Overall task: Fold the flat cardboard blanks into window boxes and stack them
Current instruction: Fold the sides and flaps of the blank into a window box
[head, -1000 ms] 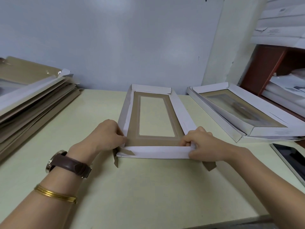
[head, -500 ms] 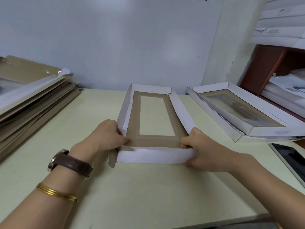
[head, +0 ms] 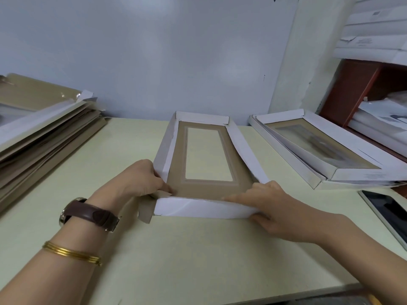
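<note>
A half-folded window box (head: 204, 188) lies in the middle of the table, brown inside with a clear rectangular window, its white side walls raised. My left hand (head: 136, 181) pinches the box's near-left corner at the left wall and a small brown tab. My right hand (head: 271, 205) grips the near white flap at its right end, thumb lying along the flap's top edge and fingers underneath. A stack of flat blanks (head: 39, 133) sits at the left. Folded window boxes (head: 326, 155) are stacked at the right.
The pale table (head: 176, 260) ends near the bottom of the view. A dark tablet (head: 387, 212) lies at the right edge. A brown shelf (head: 361, 89) with white papers stands at the far right. A blue-grey wall is close behind.
The near white flap has been lifted higher and bent inward. My right hand has shifted along it, its thumb now stretched over the flap's top edge. My left hand stays at the left corner.
</note>
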Motion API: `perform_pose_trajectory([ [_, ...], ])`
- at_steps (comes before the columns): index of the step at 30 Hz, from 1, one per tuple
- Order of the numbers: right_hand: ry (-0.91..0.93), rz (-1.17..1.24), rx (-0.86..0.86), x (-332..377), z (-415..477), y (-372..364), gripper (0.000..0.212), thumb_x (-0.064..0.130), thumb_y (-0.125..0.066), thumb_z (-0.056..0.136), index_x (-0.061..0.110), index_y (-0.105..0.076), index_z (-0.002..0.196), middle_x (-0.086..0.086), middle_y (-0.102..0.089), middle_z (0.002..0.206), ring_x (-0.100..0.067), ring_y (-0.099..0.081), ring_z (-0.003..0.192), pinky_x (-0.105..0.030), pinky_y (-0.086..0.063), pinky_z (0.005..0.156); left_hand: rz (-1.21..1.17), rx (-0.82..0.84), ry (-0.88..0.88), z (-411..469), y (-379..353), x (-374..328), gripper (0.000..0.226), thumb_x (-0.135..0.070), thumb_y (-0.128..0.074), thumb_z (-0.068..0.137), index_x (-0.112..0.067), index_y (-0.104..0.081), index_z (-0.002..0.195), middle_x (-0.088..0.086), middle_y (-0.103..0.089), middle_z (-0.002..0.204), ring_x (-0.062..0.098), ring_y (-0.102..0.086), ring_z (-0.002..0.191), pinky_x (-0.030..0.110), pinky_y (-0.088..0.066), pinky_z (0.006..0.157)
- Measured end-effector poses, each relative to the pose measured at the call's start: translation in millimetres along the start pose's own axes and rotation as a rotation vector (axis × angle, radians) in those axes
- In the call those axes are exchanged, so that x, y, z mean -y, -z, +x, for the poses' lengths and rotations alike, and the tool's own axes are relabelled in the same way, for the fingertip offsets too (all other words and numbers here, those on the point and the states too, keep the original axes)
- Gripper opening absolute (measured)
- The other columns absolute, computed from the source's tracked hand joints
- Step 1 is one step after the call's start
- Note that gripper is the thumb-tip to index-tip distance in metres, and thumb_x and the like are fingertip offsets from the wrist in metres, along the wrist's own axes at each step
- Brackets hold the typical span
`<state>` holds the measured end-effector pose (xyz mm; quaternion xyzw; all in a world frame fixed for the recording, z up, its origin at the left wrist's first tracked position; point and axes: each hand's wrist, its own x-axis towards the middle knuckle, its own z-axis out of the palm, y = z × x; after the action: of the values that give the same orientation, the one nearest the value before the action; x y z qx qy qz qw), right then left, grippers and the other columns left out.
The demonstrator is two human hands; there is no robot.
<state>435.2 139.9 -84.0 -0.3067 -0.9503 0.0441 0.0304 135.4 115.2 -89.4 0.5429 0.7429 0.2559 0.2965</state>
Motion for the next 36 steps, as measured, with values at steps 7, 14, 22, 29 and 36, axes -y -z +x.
perform_pose_trajectory([
  [7, 0.054, 0.044, 0.105, 5, -6, 10, 0.086, -0.013, -0.039, 0.083, 0.056, -0.043, 0.134, 0.024, -0.040, 0.098, 0.004, -0.034, 0.099, -0.028, -0.017, 0.105, -0.156, 0.064, 0.067, -3, 7, -2, 0.033, -0.036, -0.080, 0.055, -0.007, -0.074, 0.070, 0.002, -0.069, 0.063, 0.019, -0.063, 0.062, 0.029, -0.047, 0.066],
  [14, 0.021, 0.111, 0.225, 10, -13, 6, 0.054, 0.033, -0.056, 0.078, 0.051, -0.051, 0.129, 0.026, -0.040, 0.110, 0.000, -0.034, 0.114, -0.024, -0.018, 0.104, 0.162, 0.150, 0.007, -7, 6, -4, 0.065, -0.033, -0.095, 0.048, -0.007, -0.066, 0.101, 0.004, -0.059, 0.107, 0.019, -0.062, 0.089, 0.028, -0.051, 0.079],
  [22, -0.120, 0.423, -0.181, -2, -23, 1, 0.020, 0.016, -0.066, 0.088, 0.033, -0.069, 0.098, 0.008, -0.062, 0.092, -0.009, -0.056, 0.089, -0.019, -0.044, 0.076, 0.311, 0.159, -0.034, -12, 1, -2, 0.089, -0.027, -0.092, 0.051, -0.023, -0.044, 0.125, -0.012, -0.028, 0.120, 0.015, -0.052, 0.099, 0.026, -0.047, 0.074],
  [29, -0.354, 0.374, -0.367, -24, -23, -8, 0.020, 0.021, -0.061, 0.092, 0.028, -0.071, 0.077, 0.019, -0.047, 0.113, 0.006, -0.037, 0.113, -0.002, -0.027, 0.085, 0.336, 0.148, -0.079, -13, 1, -2, 0.067, -0.027, -0.091, 0.054, -0.023, -0.049, 0.105, -0.009, -0.032, 0.117, 0.013, -0.052, 0.094, 0.023, -0.046, 0.069],
  [36, -0.282, 0.411, -0.196, -28, -26, -5, 0.057, 0.054, -0.034, 0.092, 0.018, -0.071, 0.068, 0.018, -0.051, 0.102, -0.006, -0.056, 0.090, -0.012, -0.036, 0.072, 0.343, 0.165, -0.121, -16, 0, -3, 0.052, -0.025, -0.089, 0.061, -0.014, -0.056, 0.101, -0.003, -0.024, 0.120, 0.013, -0.054, 0.094, 0.011, -0.041, 0.058],
])
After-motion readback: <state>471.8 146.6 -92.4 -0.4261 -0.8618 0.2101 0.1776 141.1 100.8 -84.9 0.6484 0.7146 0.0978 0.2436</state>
